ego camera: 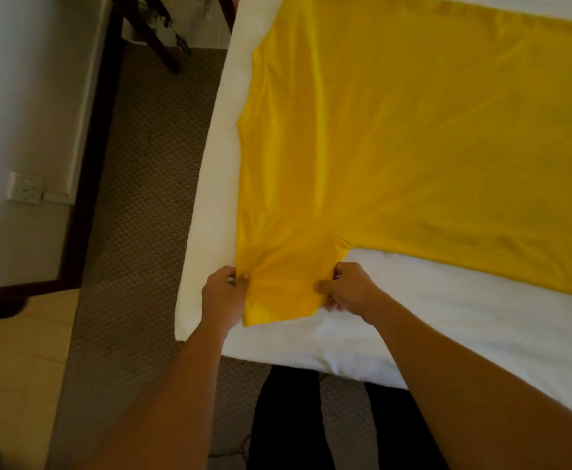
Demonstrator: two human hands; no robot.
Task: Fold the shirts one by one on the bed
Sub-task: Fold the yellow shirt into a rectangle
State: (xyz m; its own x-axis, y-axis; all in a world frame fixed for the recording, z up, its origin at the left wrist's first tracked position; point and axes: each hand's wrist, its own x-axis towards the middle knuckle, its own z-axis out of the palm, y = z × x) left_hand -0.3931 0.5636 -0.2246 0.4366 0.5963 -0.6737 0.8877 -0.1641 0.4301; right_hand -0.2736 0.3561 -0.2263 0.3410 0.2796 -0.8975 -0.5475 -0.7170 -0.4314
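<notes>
A yellow shirt [413,147] lies spread flat on the white bed [447,317], its near sleeve [284,286] at the mattress corner. The left hand [223,296] pinches the sleeve's outer edge; the right hand [349,290] grips the inner edge, apparently near the armpit seam. Folding well likely means keeping the sleeve taut and laying it squarely over the body.

I see the bed [396,320], white sheet, with its near-left corner in view. One yellow shirt [396,137] lies spread flat on it, collar end toward the left edge and body running off to the right. Its near sleeve [284,286] lies at the near-left corner, close to the near edge. Bare sheet shows along the near and left edges.
</notes>
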